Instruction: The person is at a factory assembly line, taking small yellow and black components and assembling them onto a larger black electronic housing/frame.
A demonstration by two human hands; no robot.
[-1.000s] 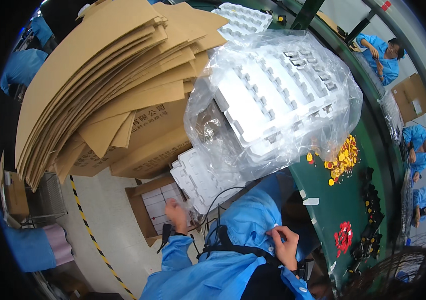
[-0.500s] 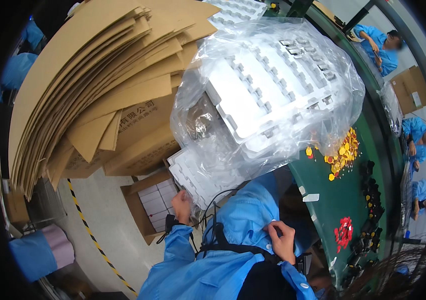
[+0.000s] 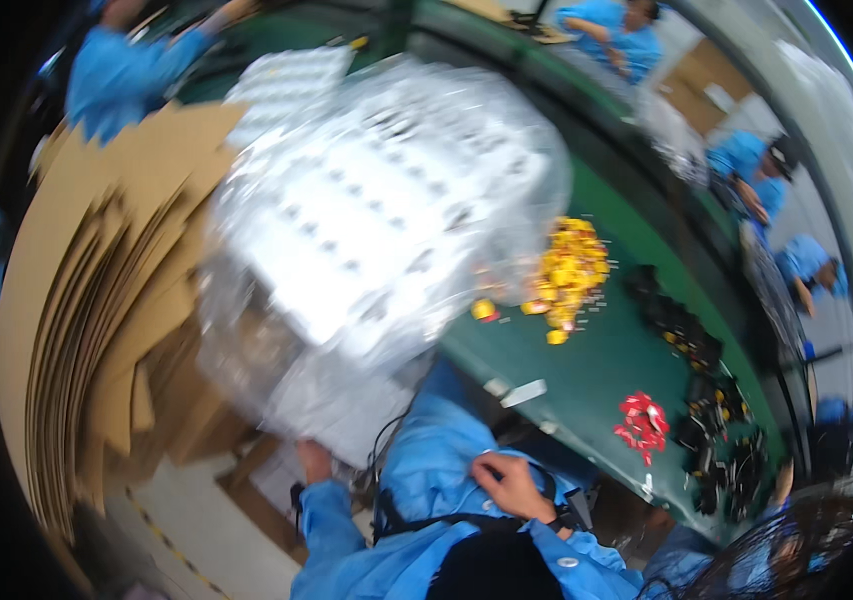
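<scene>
A clear plastic bag point(image 3: 292, 385) is wrapped around a stack of white moulded trays point(image 3: 347, 235), in front of me to the left. At its lower edge is my left hand point(image 3: 315, 461), touching or very near the plastic; its fingers are blurred and partly hidden, so their grip is unclear. My right hand point(image 3: 515, 487) is over my blue-clothed lap, its fingers curled in with the thumb against them. Whatever those fingers may hold is hidden.
Flattened cardboard sheets point(image 3: 67, 330) stand stacked at left. The green work table point(image 3: 547, 385) bears piles of yellow pieces point(image 3: 575, 270), red pieces point(image 3: 643, 424) and black parts point(image 3: 697, 390). An open carton point(image 3: 257, 500) is low beside my left arm. Co-workers in blue sit across the table.
The whole view has swung, so the bagged trays and table appear further left and blurred. My left hand stays by the bag's lower edge; my right hand stays over my lap, its fingers more curled.
</scene>
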